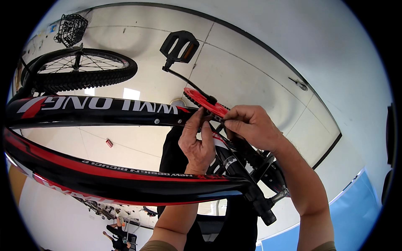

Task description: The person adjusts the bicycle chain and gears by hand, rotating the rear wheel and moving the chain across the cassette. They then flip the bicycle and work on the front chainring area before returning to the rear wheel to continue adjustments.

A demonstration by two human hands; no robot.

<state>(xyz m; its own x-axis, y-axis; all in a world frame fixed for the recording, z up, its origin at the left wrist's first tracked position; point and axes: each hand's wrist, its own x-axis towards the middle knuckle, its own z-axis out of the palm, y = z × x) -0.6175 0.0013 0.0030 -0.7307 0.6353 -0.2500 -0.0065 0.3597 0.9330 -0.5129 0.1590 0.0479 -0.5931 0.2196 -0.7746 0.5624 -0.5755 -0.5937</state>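
A black bicycle frame (83, 112) with red and white markings lies across the view in front of me. My left hand (197, 144) reaches between its tubes, with bent fingertips at the lower edge of the red chainring guard (208, 103). What these fingertips hold, if anything, is hidden. Beside it, my right hand (253, 127) pinches at the chainring's right end, apparently on the dark chain (218, 119). The chain is mostly covered by my fingers. From the chainring, a crank arm (184, 78) runs up and left to a black pedal (180, 47).
At the far left are a front wheel (83, 69) and a black wire basket (71, 30). A small red object (109, 143) lies on the tiled floor (138, 144). A metal part (298, 84) lies near the wall. Another person (119, 234) sits at lower left. A blue panel (356, 213) stands right.
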